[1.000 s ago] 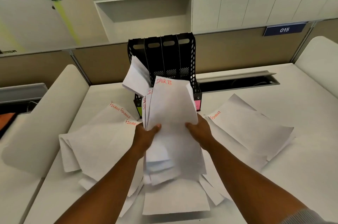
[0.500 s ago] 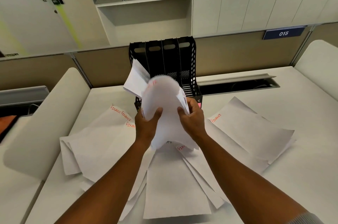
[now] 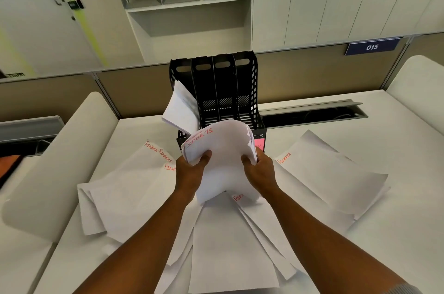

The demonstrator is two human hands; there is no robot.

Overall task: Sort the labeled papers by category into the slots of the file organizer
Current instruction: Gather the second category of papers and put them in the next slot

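A black file organizer (image 3: 225, 82) with several upright slots stands at the back of the white desk. White sheets (image 3: 179, 107) lean out of its leftmost slot. My left hand (image 3: 192, 171) and my right hand (image 3: 260, 170) grip a curled stack of papers marked SPORTS (image 3: 222, 147) just in front of the organizer's base. Loose sheets marked FINANCE lie spread on the desk, some to the left (image 3: 134, 183), some to the right (image 3: 329, 173), and more under my forearms (image 3: 230, 245).
A pink label (image 3: 259, 143) shows on the organizer's front right. A long cable slot (image 3: 312, 113) is cut into the desk behind it. Rounded white dividers rise at the left (image 3: 55, 161) and right (image 3: 418, 91). Cabinets and shelves fill the wall beyond.
The SPORTS stack has gone from held flat and upright to bent into a curve between my hands, and moved forward towards the organizer's base. Sheets beneath it now lie uncovered.
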